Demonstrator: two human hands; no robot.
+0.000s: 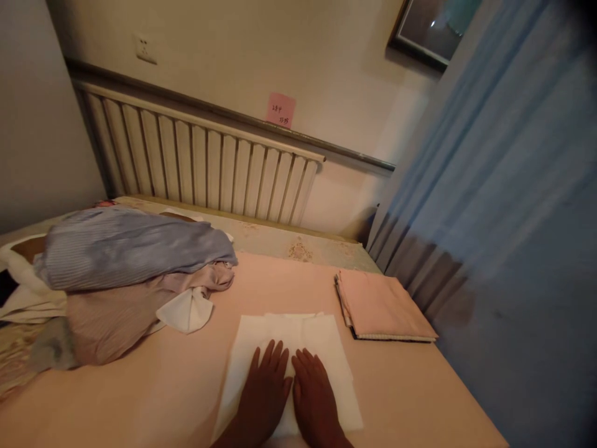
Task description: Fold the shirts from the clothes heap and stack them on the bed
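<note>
A white piece of folded cloth (342, 373) lies flat on the pink surface in front of me. My left hand (265, 392) rests palm down on it, its fingers stretched out and slightly spread. Beside it my right hand (314, 395) lies flat on the same cloth, fingers extended, the two thumbs almost meeting. Neither hand grips anything. The near edge of the cloth is partly hidden under my hands and wrists.
To the right lies a neat stack of folded cloths (385, 305), pink on top. A loose heap of clothes (135, 249) fills the left side. Behind the pink-covered surface (153, 398) stand a radiator (200, 158) and the wall; a blue curtain (504, 186) hangs at right.
</note>
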